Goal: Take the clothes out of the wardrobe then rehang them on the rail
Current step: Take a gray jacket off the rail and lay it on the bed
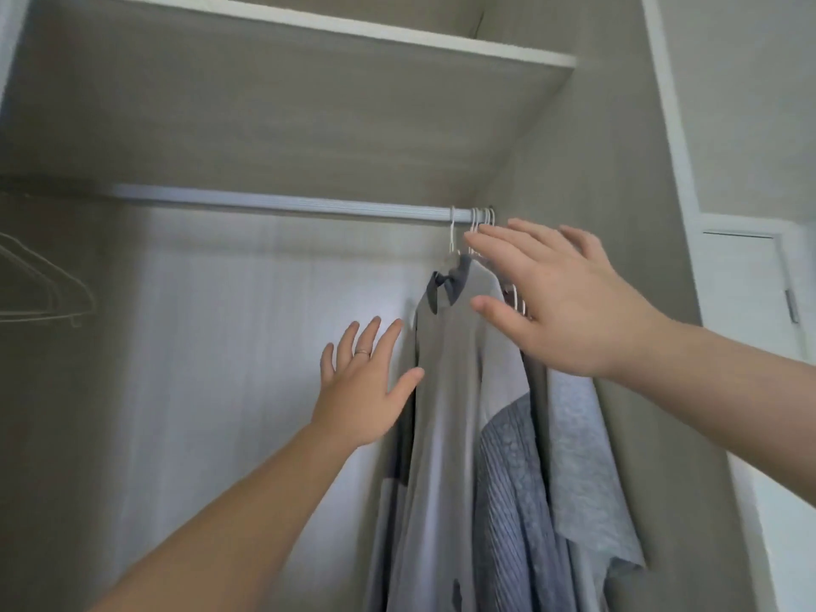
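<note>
Several grey garments hang bunched at the right end of the silver rail (282, 201) inside the wardrobe. The front one is a light grey shirt (446, 413) with a dark collar; behind it hang a blue-grey ribbed knit (512, 488) and a pale grey top (578, 470). Their white hanger hooks (474, 220) sit over the rail. My right hand (561, 302) is spread open in front of the hangers' necks, fingers straight, holding nothing. My left hand (366, 382), wearing a ring, is open beside the shirt's left edge, thumb by the fabric.
A shelf (309, 95) runs just above the rail. The wardrobe's right wall (618, 178) is close behind the clothes. An empty hanger (48, 289) shows at the left edge. A white door (746, 293) stands to the right outside the wardrobe.
</note>
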